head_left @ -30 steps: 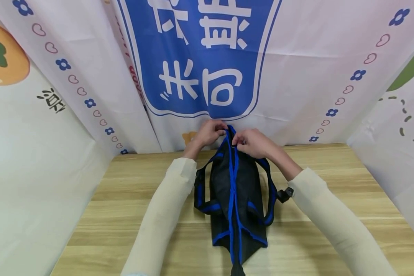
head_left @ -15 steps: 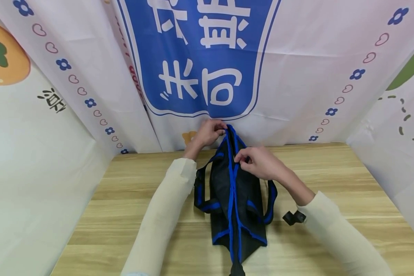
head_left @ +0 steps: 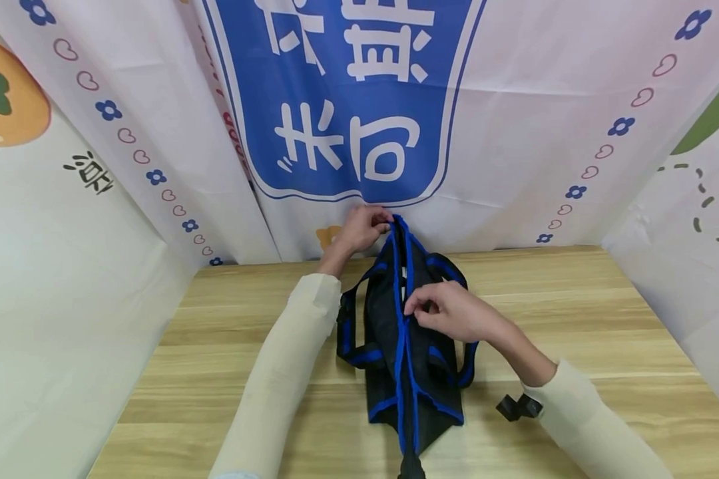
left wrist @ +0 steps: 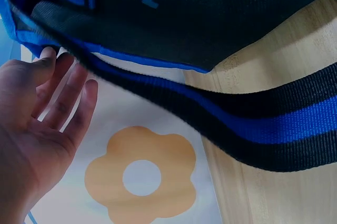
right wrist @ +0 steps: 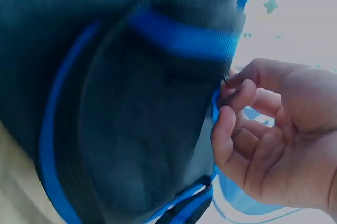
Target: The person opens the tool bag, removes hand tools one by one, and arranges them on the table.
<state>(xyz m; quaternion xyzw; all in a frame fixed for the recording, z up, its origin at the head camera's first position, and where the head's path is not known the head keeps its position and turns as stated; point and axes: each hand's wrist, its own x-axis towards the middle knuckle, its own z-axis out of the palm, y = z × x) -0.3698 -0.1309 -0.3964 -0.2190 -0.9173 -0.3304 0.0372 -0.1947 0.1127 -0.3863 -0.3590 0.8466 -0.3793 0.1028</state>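
A black bag [head_left: 383,306] with blue edging lies lengthwise on the wooden table in the head view, its zipper running along the top. At the far end, my left hand [head_left: 362,229] pinches the blue-trimmed corner between thumb and fingers. My right hand [head_left: 449,311] is about midway along the zipper, thumb and index finger pinching the zipper pull [right wrist: 226,79], mostly hidden by the fingertips. Behind that hand the top gapes, with something pale inside. Nearer me the two edges lie close together. In the left wrist view a black-and-blue strap [left wrist: 274,124] loops past the left hand.
Carrying straps [head_left: 347,326] stick out on both sides of the bag. A small black device [head_left: 518,407] sits at the right sleeve. Directly behind the bag hangs a printed white cloth [head_left: 515,153]. Bare wooden tabletop [head_left: 228,372] lies left and right.
My right hand has slid along the zipper from the far end toward me, and the gap behind it has lengthened. The left hand has stayed at the far corner.
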